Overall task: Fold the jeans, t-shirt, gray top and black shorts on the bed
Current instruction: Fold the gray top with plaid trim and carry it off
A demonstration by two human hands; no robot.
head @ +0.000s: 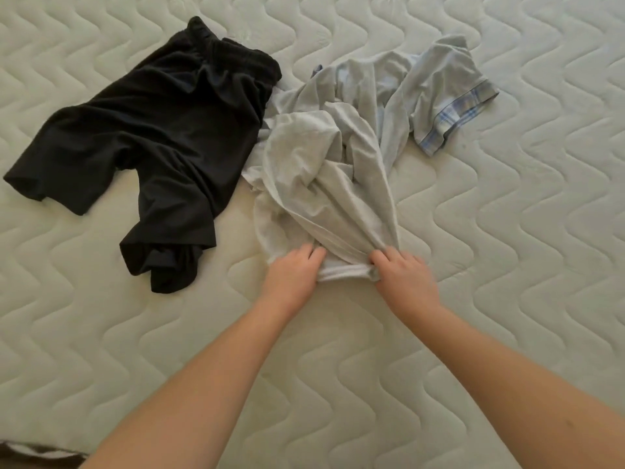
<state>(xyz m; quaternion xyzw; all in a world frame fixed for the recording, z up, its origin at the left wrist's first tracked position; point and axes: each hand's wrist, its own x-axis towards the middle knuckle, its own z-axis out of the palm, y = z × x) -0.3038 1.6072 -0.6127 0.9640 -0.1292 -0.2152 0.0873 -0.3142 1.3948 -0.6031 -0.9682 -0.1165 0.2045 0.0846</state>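
Evidently unlabelled, gray top (324,170), hands gripping

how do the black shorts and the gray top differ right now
The black shorts lie spread out with both legs showing; the gray top is bunched in a crumpled heap. The shorts are untouched, while the left hand and right hand both grip the top's near edge. The shorts are plain black; the top is pale gray with a blue plaid sleeve cuff. Both rest unfolded on the quilted mattress, touching at their edges.
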